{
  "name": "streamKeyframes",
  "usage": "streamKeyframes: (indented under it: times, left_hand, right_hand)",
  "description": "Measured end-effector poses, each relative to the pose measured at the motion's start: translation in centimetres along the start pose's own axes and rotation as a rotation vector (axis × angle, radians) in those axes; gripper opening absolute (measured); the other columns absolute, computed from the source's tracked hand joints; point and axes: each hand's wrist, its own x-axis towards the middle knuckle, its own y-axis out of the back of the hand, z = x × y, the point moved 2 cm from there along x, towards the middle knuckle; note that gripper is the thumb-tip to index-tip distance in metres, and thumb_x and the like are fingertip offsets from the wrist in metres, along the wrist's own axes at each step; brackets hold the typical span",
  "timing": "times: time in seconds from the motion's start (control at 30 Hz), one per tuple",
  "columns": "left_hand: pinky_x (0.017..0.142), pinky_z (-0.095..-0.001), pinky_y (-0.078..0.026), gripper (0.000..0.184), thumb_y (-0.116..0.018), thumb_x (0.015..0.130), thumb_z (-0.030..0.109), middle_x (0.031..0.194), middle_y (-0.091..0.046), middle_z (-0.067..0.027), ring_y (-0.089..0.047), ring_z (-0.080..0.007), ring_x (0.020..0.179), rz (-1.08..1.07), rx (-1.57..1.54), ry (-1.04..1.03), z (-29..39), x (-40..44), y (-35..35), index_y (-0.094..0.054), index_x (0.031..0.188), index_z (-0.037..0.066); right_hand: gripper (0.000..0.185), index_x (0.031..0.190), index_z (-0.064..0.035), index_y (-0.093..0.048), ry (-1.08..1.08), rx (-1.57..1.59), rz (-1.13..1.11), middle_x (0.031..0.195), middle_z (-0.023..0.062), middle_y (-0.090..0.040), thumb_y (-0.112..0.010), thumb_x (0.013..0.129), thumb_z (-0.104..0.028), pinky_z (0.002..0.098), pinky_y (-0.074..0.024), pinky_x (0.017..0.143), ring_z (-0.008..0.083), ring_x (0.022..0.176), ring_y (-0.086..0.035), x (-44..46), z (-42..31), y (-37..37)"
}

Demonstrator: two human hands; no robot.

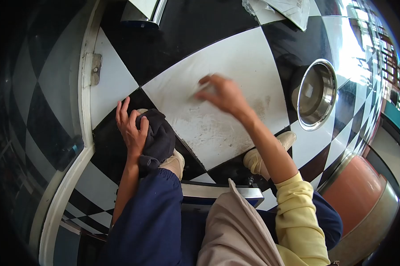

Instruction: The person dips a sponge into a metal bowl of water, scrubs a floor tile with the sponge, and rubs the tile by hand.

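Observation:
Over a large white floor tile (pixel 235 57) with brown dirt marks, my right hand (pixel 222 94) is raised, its fingers curled and smeared by motion. Something small and pale shows at its fingertips, too blurred to name. My left hand (pixel 131 126) is at the left, beside my shoe, with its fingers spread against a dark cloth (pixel 157 135). The cloth lies bunched over the shoe and touches the thumb side of that hand.
A steel bowl (pixel 316 95) with liquid stands at the right. A white door frame (pixel 85 88) runs down the left. Plastic-wrapped panels (pixel 288 11) lie at the top right. An orange rounded object (pixel 353 190) is at the lower right. My shoes flank the tile.

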Motion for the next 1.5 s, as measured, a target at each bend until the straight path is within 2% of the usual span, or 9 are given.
streamKeyframes:
  times: [0.17,0.27,0.4,0.63,0.73,0.9,1.1,1.27,1.5]
  left_hand:
    - [0.114,-0.0525,-0.025,0.014,-0.057,0.082,0.016,0.145,-0.046,-0.0149,-0.033,-0.0403,0.139,-0.011,-0.003,0.005,0.1,0.0,0.0,-0.056,0.081,0.002]
    - [0.114,-0.0528,-0.025,0.014,-0.058,0.082,0.016,0.145,-0.046,-0.0148,-0.033,-0.0402,0.139,-0.003,-0.003,0.005,-0.1,-0.2,-0.1,-0.056,0.081,0.002]
    - [0.114,-0.0526,-0.024,0.014,-0.058,0.082,0.016,0.145,-0.046,-0.0148,-0.033,-0.0399,0.139,-0.010,-0.005,0.018,0.0,-0.2,0.1,-0.056,0.081,0.002]
    - [0.114,-0.0528,-0.024,0.013,-0.058,0.081,0.015,0.145,-0.046,-0.0143,-0.033,-0.0399,0.139,-0.010,-0.004,0.015,-0.1,-0.1,-0.1,-0.056,0.081,0.002]
    - [0.114,-0.0527,-0.024,0.014,-0.057,0.081,0.016,0.145,-0.046,-0.0147,-0.033,-0.0399,0.139,0.001,-0.017,0.014,0.0,-0.1,0.0,-0.056,0.081,0.002]
    - [0.114,-0.0527,-0.024,0.014,-0.057,0.082,0.016,0.145,-0.046,-0.0141,-0.033,-0.0398,0.139,-0.010,-0.015,0.010,0.0,0.1,-0.1,-0.056,0.081,0.002]
    - [0.114,-0.0524,-0.024,0.014,-0.057,0.082,0.016,0.146,-0.046,-0.0138,-0.032,-0.0396,0.139,-0.024,-0.009,0.038,0.3,-0.2,0.2,-0.056,0.081,0.002]
    - [0.114,-0.0524,-0.025,0.014,-0.058,0.082,0.016,0.145,-0.046,-0.0136,-0.033,-0.0396,0.139,-0.012,-0.011,0.016,0.0,-0.2,0.0,-0.057,0.081,0.002]
    - [0.114,-0.0522,-0.025,0.014,-0.058,0.081,0.016,0.145,-0.047,-0.0141,-0.033,-0.0396,0.139,-0.014,-0.007,0.015,0.0,-0.2,0.0,-0.056,0.080,0.002]
  right_hand:
    - [0.038,0.104,-0.0044,-0.068,-0.140,0.138,0.258,0.075,0.0092,-0.069,-0.080,0.080,-0.031,0.0302,-0.0522,0.065,0.0151,0.071,-0.068,1.1,2.3,3.3]
    - [0.037,0.105,-0.0065,-0.069,0.267,-0.068,0.072,0.080,0.0066,-0.069,-0.080,0.079,-0.031,0.0317,-0.0490,0.063,0.0118,0.066,-0.060,-0.8,0.7,-0.4]
    - [0.036,0.106,-0.0063,-0.069,-0.140,0.158,0.194,0.077,0.0064,-0.068,-0.079,0.081,-0.031,0.0313,-0.0477,0.062,0.0118,0.062,-0.055,0.5,2.1,2.7]
    - [0.041,0.107,-0.0060,-0.068,0.143,-0.063,0.011,0.088,0.0108,-0.071,-0.081,0.078,-0.032,0.0324,-0.0519,0.075,0.0186,0.083,-0.067,-1.0,-0.7,-1.8]
    - [0.038,0.107,-0.0052,-0.068,-0.203,0.160,0.201,0.089,0.0101,-0.072,-0.079,0.081,-0.030,0.0319,-0.0516,0.073,0.0159,0.081,-0.067,0.7,1.0,1.5]
    - [0.039,0.104,-0.0086,-0.067,-0.009,0.101,0.078,0.096,0.0167,-0.068,-0.077,0.080,-0.037,0.0402,-0.0515,0.082,0.0345,0.092,-0.067,-0.4,-0.8,-1.4]
    - [0.039,0.105,-0.0044,-0.066,-0.313,0.241,0.360,0.094,0.0155,-0.070,-0.078,0.080,-0.032,0.0369,-0.0522,0.076,0.0273,0.086,-0.069,1.5,1.4,3.0]
    - [0.040,0.105,-0.0075,-0.067,0.094,-0.002,-0.025,0.096,0.0167,-0.068,-0.077,0.081,-0.038,0.0395,-0.0519,0.079,0.0322,0.087,-0.067,-0.2,-1.0,-1.7]
    - [0.037,0.104,-0.0055,-0.068,-0.329,0.285,0.297,0.086,0.0139,-0.072,-0.077,0.081,-0.033,0.0354,-0.0533,0.075,0.0255,0.080,-0.070,1.8,2.4,3.7]
